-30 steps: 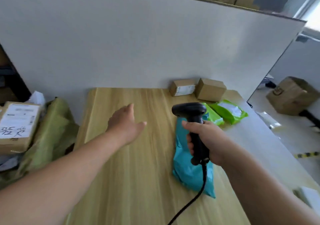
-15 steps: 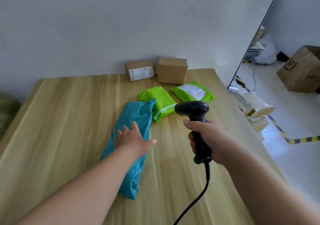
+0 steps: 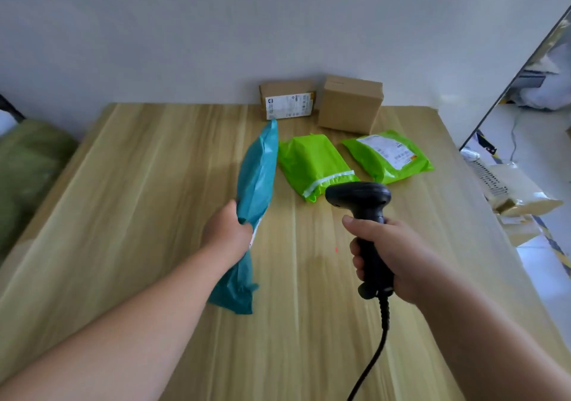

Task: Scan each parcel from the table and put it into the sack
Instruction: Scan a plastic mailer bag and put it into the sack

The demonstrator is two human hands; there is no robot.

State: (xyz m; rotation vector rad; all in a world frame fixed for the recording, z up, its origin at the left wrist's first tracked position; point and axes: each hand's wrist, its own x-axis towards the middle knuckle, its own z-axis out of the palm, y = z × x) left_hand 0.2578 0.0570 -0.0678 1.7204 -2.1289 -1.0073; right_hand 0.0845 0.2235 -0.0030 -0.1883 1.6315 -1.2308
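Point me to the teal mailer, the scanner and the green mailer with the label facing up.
teal mailer (image 3: 259,168): head view, on its upper half.
scanner (image 3: 358,196): head view, on its black head.
green mailer with the label (image 3: 390,157): head view, on its white label.

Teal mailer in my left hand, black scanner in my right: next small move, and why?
Probably turn the teal plastic mailer bag label-up: your left hand holds it on edge, and the black handheld scanner puts its red dot on the wooden table.
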